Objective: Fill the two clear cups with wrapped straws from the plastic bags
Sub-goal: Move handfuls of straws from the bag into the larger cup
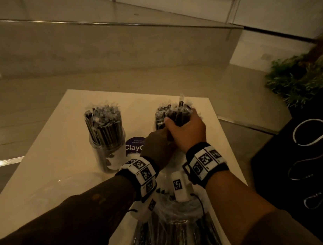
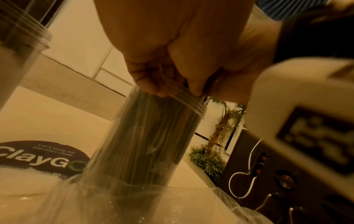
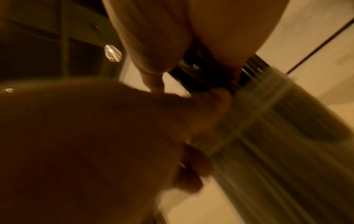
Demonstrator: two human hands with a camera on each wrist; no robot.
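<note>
Two clear cups stand on the white table (image 1: 63,154). The left cup (image 1: 107,147) is packed with black wrapped straws and stands alone. The right cup (image 2: 153,144) also holds straws and is mostly hidden behind my hands in the head view. My left hand (image 1: 157,145) curls around the right cup's side near the rim, fingers (image 2: 149,83) at its threaded edge. From above, my right hand (image 1: 186,126) grips a bundle of wrapped straws (image 1: 172,111) that stands in this cup. In the right wrist view the bundle (image 3: 191,63) shows dark between my fingers.
A plastic bag (image 1: 170,233) with more black straws lies at the table's near edge, under my wrists. A round purple ClayGo sticker (image 1: 134,145) sits between the cups. A green plant (image 1: 297,79) and a dark panel (image 1: 313,154) stand off the table to the right.
</note>
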